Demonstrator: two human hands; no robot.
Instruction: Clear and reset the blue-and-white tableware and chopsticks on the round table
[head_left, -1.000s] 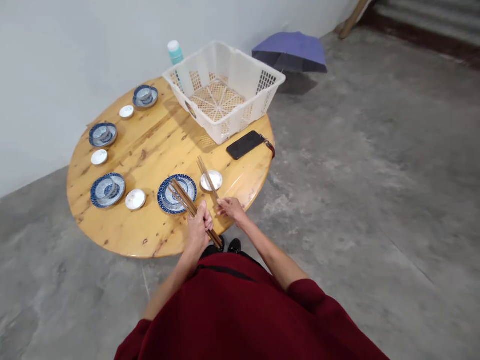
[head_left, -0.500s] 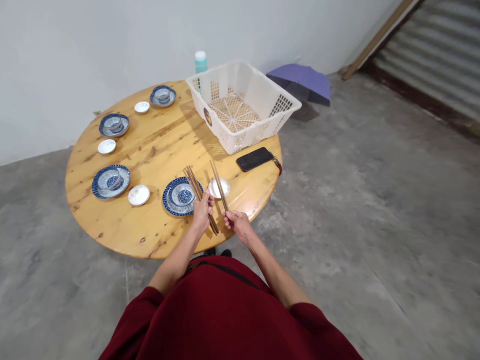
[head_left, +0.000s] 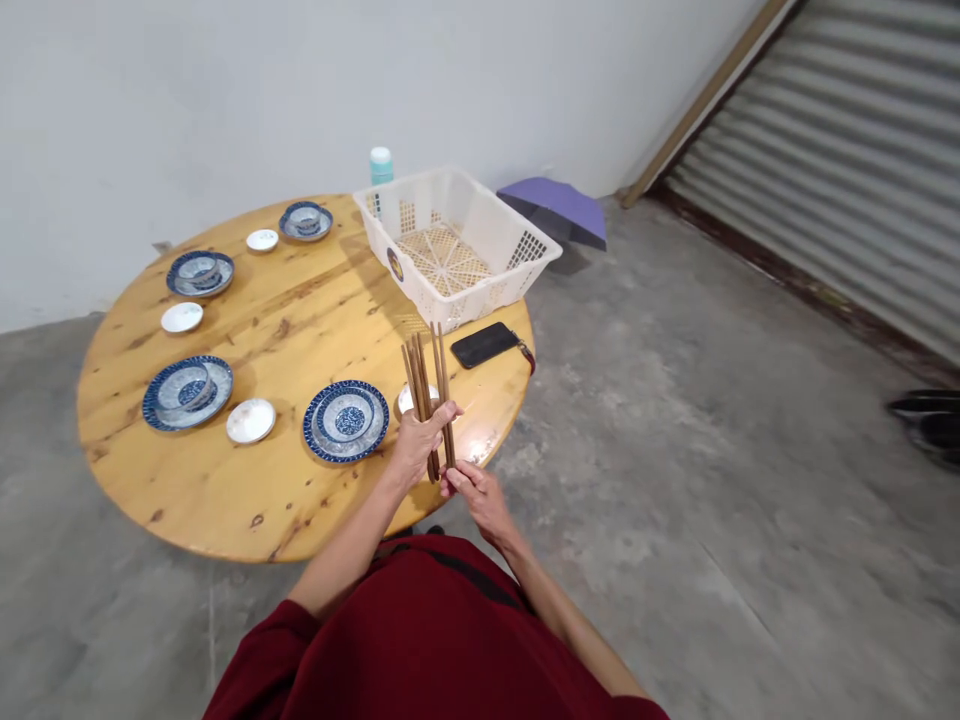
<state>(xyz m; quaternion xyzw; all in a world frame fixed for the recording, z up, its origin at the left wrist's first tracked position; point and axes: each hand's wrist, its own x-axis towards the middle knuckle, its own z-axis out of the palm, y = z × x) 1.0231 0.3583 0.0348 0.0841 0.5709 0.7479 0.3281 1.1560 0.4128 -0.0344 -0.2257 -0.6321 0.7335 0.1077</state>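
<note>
Your chopsticks are held up in front of you, over the near right edge of the table, tips pointing away from you. Your left hand (head_left: 417, 448) has its fingers wrapped round a bundle of chopsticks (head_left: 420, 378), with the thumb reaching across a separate pair of chopsticks (head_left: 440, 362) just to the right. Your right hand (head_left: 481, 500) pinches that pair near its lower ends between thumb and fingers.

Behind the bundle, partly hidden, a small white dish (head_left: 406, 400) sits on the table (head_left: 247, 495). Just left of your left hand is a blue-patterned plate (head_left: 309, 424) with a bowl (head_left: 351, 413) standing on it. Beyond the chopsticks, to the right, lies a black phone (head_left: 484, 345) with a strap (head_left: 526, 352) hanging at the table's edge. Near it stands a white plastic basket (head_left: 484, 308), with a teal bottle (head_left: 381, 172) behind its far left corner.

Around the left side you have three more blue plates with bowls on them, and three white dishes between the settings. Past the table, an open purple umbrella (head_left: 561, 208) rests on the grey floor (head_left: 622, 400) by the wall (head_left: 187, 110).
</note>
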